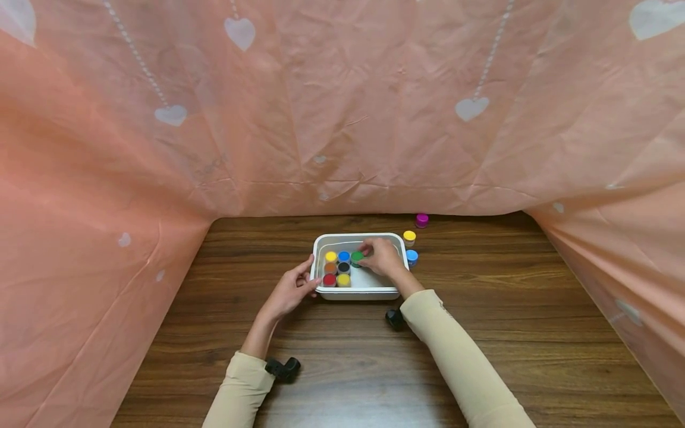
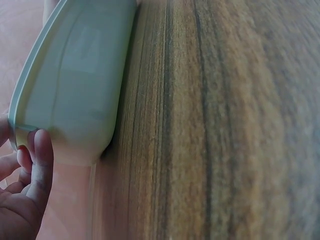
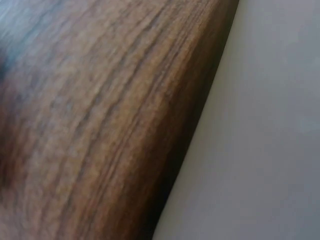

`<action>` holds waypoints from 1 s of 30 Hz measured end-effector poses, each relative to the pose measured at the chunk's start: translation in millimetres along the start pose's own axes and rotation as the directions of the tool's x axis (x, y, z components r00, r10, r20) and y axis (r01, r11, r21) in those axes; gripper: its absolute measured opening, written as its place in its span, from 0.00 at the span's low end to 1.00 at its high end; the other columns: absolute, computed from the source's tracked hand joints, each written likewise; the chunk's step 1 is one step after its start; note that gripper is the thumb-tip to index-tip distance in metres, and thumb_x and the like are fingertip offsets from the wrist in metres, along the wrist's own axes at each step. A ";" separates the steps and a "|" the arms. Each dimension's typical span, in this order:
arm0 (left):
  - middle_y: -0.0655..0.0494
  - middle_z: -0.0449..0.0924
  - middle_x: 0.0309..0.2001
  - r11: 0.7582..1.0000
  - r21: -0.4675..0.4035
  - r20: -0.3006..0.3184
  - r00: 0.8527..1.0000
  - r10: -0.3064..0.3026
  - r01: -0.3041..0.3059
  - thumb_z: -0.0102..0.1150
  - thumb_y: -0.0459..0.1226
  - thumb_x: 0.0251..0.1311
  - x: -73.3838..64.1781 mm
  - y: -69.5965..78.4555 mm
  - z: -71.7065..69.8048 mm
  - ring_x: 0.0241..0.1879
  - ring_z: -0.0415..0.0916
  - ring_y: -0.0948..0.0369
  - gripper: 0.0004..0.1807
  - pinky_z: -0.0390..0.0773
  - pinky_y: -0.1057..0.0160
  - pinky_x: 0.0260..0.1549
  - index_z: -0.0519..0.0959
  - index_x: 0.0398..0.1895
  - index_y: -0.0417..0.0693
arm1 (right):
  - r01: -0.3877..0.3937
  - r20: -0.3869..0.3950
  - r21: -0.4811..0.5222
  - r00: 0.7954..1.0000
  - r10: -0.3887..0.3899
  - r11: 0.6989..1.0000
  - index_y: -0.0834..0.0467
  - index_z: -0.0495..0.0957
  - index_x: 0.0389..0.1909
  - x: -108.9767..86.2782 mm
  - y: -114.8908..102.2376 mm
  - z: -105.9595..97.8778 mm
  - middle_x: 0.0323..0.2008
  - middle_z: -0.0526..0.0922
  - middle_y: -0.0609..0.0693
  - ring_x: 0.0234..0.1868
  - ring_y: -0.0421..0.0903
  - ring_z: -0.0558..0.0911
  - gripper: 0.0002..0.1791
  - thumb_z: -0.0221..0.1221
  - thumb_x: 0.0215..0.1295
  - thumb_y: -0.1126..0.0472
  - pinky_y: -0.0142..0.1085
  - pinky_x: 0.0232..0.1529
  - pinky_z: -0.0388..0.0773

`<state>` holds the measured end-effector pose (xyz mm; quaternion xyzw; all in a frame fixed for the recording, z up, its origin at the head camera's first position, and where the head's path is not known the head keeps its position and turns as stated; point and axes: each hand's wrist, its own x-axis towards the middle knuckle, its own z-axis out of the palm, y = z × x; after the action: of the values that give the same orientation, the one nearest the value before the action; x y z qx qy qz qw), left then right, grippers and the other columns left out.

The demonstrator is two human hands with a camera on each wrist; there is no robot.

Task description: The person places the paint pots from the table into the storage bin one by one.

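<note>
Right hand (image 1: 381, 257) pinches the green pot (image 1: 356, 257) inside the tray (image 1: 364, 290), just beside the blue pot (image 1: 344, 256); the left hand (image 1: 289, 290) grips the tray. Best keep the green pot upright and the tray steady, easing fingers off gently.

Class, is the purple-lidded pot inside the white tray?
No, the purple-lidded pot stands on the wooden table, outside the white tray.

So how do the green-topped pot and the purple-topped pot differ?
The green-topped pot is inside the white tub; the purple-topped pot is outside it, on the table. The right-hand grip is on the green-topped pot, while no hand touches the purple-topped pot. Both are small with round tops.
</note>
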<state>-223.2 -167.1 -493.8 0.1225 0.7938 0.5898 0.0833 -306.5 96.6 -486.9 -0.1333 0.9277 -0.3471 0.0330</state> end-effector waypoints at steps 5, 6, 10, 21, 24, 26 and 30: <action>0.50 0.72 0.34 1.000 -0.002 -0.003 1.000 0.004 -0.004 0.59 0.30 0.73 -0.3 1.1 0.3 0.30 0.76 0.63 0.36 0.89 0.52 0.40 0.57 0.80 0.34 | 0.019 -0.008 0.014 1.000 -0.019 1.000 0.60 0.87 0.47 -0.9 -0.1 -1.1 0.41 0.88 0.55 0.45 0.51 0.85 0.14 0.74 0.60 0.65 0.46 0.51 0.84; 0.50 0.72 0.34 1.000 -0.001 -0.004 1.000 0.006 -0.006 0.59 0.30 0.73 -0.3 1.1 0.2 0.30 0.76 0.63 0.36 0.89 0.52 0.40 0.57 0.80 0.34 | 0.019 -0.010 0.015 1.000 -0.019 1.000 0.60 0.87 0.47 -1.0 -0.1 -1.1 0.41 0.88 0.55 0.45 0.51 0.85 0.14 0.74 0.60 0.65 0.45 0.51 0.84; 0.51 0.72 0.34 1.000 0.003 -0.003 1.000 0.000 0.000 0.59 0.31 0.73 -0.2 1.0 0.5 0.30 0.76 0.61 0.36 0.89 0.50 0.40 0.57 0.80 0.35 | 0.021 -0.011 0.025 1.000 -0.021 0.999 0.61 0.88 0.46 -1.2 0.1 -1.1 0.41 0.88 0.55 0.45 0.51 0.85 0.13 0.73 0.60 0.65 0.45 0.52 0.84; 0.51 0.72 0.34 1.000 0.001 -0.015 1.000 -0.007 0.007 0.60 0.30 0.72 0.0 0.8 0.9 0.31 0.77 0.60 0.37 0.89 0.50 0.40 0.57 0.80 0.36 | 0.079 -0.017 0.073 0.997 -0.078 0.994 0.64 0.86 0.47 -3.2 -3.1 -12.6 0.42 0.88 0.58 0.42 0.51 0.87 0.13 0.71 0.62 0.67 0.42 0.47 0.86; 0.51 0.71 0.34 1.000 -0.003 -0.023 1.000 -0.015 0.015 0.60 0.30 0.72 -0.1 1.0 1.1 0.30 0.77 0.61 0.37 0.89 0.52 0.39 0.57 0.80 0.37 | 0.130 -0.027 0.082 0.991 -0.128 0.988 0.65 0.86 0.48 -6.1 -4.7 -19.1 0.42 0.89 0.58 0.42 0.52 0.88 0.13 0.70 0.63 0.67 0.43 0.46 0.87; 0.51 0.71 0.34 1.000 -0.002 -0.022 0.999 -0.022 0.022 0.60 0.31 0.72 -0.2 0.4 1.5 0.31 0.77 0.61 0.37 0.89 0.53 0.39 0.58 0.80 0.38 | 0.150 -0.036 0.096 0.989 -0.147 0.984 0.65 0.86 0.48 -8.5 -5.4 -24.2 0.43 0.89 0.57 0.42 0.53 0.88 0.13 0.70 0.64 0.66 0.44 0.47 0.87; 0.51 0.71 0.34 1.000 -0.001 -0.020 0.999 -0.029 0.028 0.60 0.31 0.73 -2.6 0.7 0.8 0.32 0.77 0.60 0.37 0.89 0.52 0.41 0.57 0.80 0.38 | 0.155 -0.053 0.145 0.987 -0.149 0.977 0.65 0.85 0.50 -13.4 -6.9 -36.7 0.45 0.89 0.58 0.45 0.54 0.87 0.13 0.69 0.66 0.66 0.47 0.51 0.87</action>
<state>-220.4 -166.9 -493.4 0.1052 0.7960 0.5902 0.0837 -297.7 118.5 -455.1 -0.1937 0.8867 -0.4197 -0.0033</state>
